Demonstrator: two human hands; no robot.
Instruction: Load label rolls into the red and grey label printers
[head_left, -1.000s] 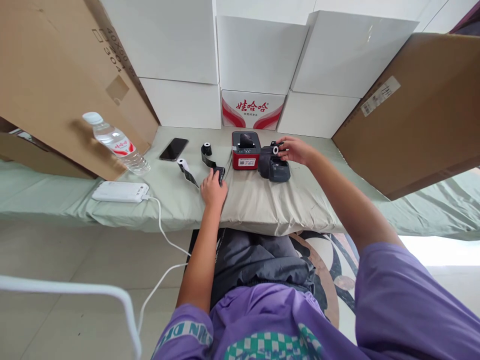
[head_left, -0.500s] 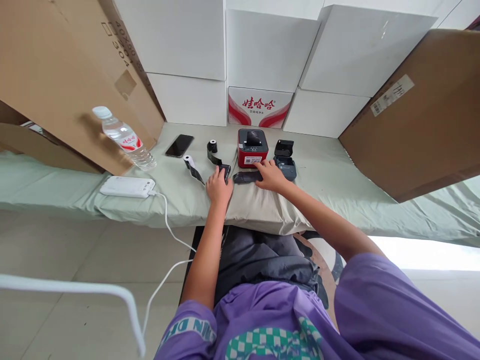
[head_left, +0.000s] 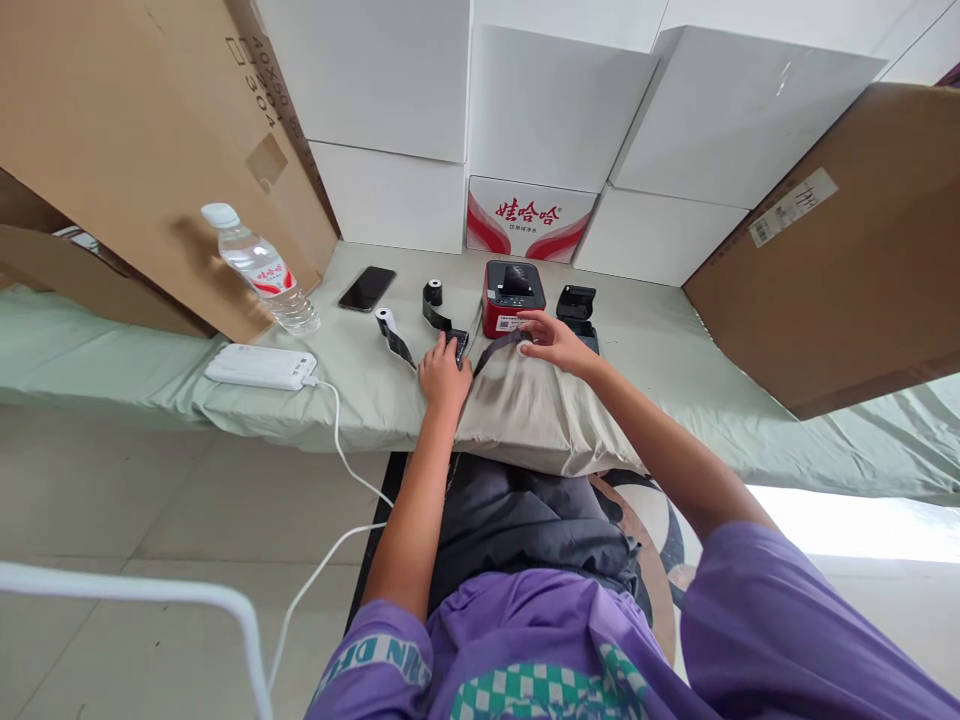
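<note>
Green cloth covers the table [head_left: 150,400]. Nearest, the left hand [head_left: 442,370] presses flat on a small black device [head_left: 457,345]. Just beyond, the right hand [head_left: 551,340], flat on the cloth a moment ago, now pinches a dark strip [head_left: 495,350], lifted, its length slanting down-left toward the left hand, before the red printer [head_left: 514,295]

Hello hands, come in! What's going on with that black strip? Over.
Left hand pressing one end of the black strip onto the cloth. Right hand pinching the other end, lifted. Red printer close behind.
</note>
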